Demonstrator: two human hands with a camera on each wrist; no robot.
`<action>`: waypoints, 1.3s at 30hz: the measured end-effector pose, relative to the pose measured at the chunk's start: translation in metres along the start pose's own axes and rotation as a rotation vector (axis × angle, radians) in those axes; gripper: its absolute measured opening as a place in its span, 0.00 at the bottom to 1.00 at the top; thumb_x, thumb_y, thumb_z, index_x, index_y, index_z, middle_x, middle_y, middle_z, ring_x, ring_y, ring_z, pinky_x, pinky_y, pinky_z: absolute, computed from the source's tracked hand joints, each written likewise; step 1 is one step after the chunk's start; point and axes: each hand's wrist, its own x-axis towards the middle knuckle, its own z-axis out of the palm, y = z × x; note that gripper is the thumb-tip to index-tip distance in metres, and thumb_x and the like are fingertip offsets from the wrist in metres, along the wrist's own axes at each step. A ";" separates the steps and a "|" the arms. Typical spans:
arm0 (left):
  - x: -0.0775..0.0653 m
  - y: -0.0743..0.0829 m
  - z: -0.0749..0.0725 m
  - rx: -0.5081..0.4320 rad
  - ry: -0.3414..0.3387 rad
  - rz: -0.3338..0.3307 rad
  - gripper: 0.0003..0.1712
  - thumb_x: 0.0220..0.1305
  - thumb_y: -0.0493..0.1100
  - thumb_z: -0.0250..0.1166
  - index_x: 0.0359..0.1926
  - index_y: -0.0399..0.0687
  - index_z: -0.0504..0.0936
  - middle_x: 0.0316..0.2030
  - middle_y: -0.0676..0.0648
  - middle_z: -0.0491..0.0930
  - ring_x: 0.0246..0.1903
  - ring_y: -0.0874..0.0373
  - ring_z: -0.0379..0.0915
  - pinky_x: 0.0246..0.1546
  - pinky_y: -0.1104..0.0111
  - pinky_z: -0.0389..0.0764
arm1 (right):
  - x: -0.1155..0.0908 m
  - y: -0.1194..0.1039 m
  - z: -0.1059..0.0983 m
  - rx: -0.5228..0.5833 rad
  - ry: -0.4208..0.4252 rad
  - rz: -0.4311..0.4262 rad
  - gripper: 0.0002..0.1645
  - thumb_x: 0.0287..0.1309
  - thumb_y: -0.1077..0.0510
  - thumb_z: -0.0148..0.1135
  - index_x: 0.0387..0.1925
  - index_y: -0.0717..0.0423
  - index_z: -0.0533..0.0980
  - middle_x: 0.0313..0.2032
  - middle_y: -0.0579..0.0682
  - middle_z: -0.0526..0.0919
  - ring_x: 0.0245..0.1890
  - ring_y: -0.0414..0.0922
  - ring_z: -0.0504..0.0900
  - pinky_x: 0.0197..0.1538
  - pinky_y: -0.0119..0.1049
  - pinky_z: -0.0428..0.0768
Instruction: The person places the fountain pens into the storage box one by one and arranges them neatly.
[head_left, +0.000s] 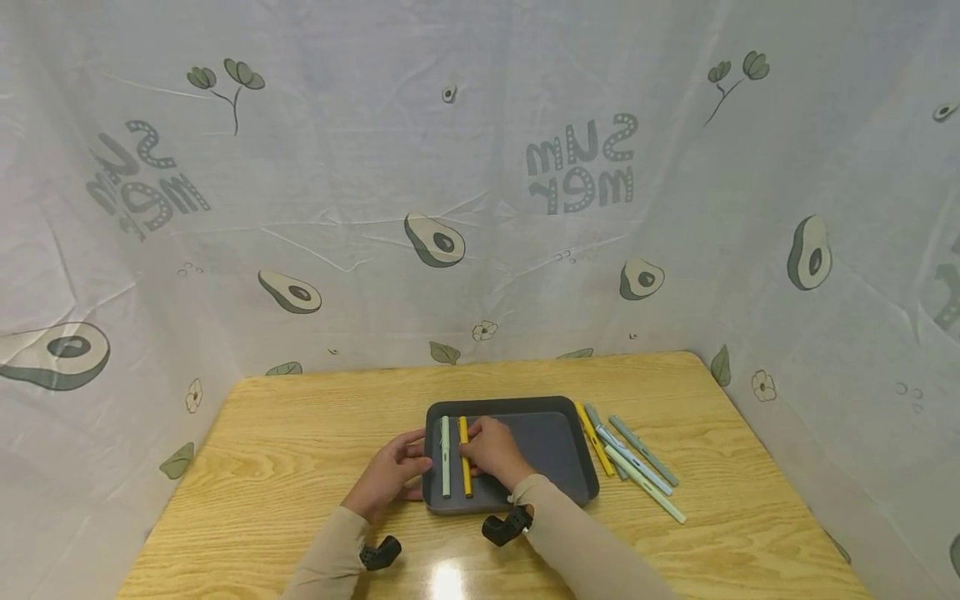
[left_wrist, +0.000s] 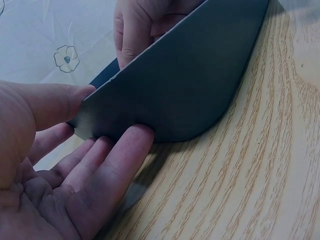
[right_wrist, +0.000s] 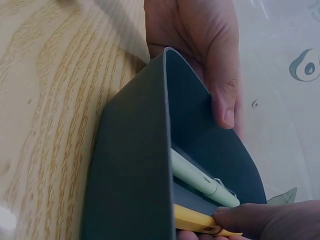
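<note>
A dark grey tray [head_left: 551, 450] lies on the wooden table. Inside it, toward its left wall, a pale green pen [head_left: 446, 458] stands lengthwise, parallel to a yellow pen [head_left: 466, 467] on its right. My right hand [head_left: 495, 450] reaches into the tray and pinches the yellow pen between thumb and fingers, as the right wrist view shows. At the tray's left wall, my left hand [head_left: 392, 473] grips the side, thumb over the rim and fingertips [left_wrist: 137, 137] against the outer face.
Right of the tray lies a loose group of pens: a yellow pen [head_left: 595, 437], a light blue pen [head_left: 637, 458], a grey-blue pen [head_left: 645, 452] and a pale green pen [head_left: 645, 483], some overlapping. A printed white curtain [head_left: 480, 333] hangs behind the table [head_left: 300, 433].
</note>
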 end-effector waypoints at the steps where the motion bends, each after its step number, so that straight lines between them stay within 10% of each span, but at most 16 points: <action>1: 0.000 0.000 0.000 -0.001 -0.001 0.000 0.36 0.74 0.36 0.63 0.78 0.42 0.61 0.66 0.31 0.70 0.54 0.47 0.80 0.41 0.51 0.89 | 0.000 0.000 0.000 0.003 -0.002 0.000 0.16 0.59 0.67 0.72 0.46 0.67 0.76 0.30 0.54 0.79 0.21 0.43 0.81 0.22 0.33 0.84; 27: 0.000 0.001 0.000 0.000 -0.002 -0.002 0.36 0.74 0.38 0.64 0.78 0.42 0.62 0.67 0.31 0.71 0.54 0.47 0.80 0.41 0.52 0.89 | -0.002 0.001 -0.001 0.025 -0.048 -0.015 0.13 0.64 0.65 0.69 0.46 0.65 0.75 0.29 0.53 0.80 0.24 0.44 0.82 0.24 0.35 0.85; 39: 0.000 0.001 0.000 -0.001 0.010 -0.002 0.35 0.74 0.38 0.64 0.77 0.43 0.62 0.66 0.32 0.71 0.54 0.47 0.80 0.40 0.52 0.89 | -0.025 -0.005 -0.047 -0.047 -0.081 -0.169 0.16 0.70 0.59 0.65 0.53 0.65 0.77 0.39 0.54 0.82 0.26 0.50 0.84 0.29 0.41 0.86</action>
